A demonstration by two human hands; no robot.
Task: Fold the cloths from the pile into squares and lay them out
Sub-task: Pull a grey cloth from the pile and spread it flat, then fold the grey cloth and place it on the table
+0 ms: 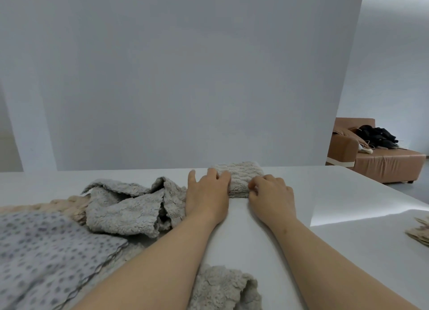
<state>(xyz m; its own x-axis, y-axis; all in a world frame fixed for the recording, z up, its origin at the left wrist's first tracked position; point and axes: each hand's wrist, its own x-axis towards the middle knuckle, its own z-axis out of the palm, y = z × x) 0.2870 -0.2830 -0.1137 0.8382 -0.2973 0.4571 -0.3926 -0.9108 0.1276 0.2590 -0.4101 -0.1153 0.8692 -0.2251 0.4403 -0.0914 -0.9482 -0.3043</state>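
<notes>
left hand (207,191): centre frame, palm down, fingers spread flat | right hand (271,193): just right of it, fingers curled under, knuckles up | both forearms bare, reaching up from lower frame

One head-worn camera looks forward and slightly down, close over the white surface (267,240), facing a plain wall beyond.

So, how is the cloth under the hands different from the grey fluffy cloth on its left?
The folded cloth is a compact, flat rectangle; the grey cloth lies crumpled and unfolded. The folded one is beige-white, the other greyer. Both hands, left hand and right hand, rest on the folded cloth; the grey one is untouched. Both look fleecy and lie on the white table.
</notes>
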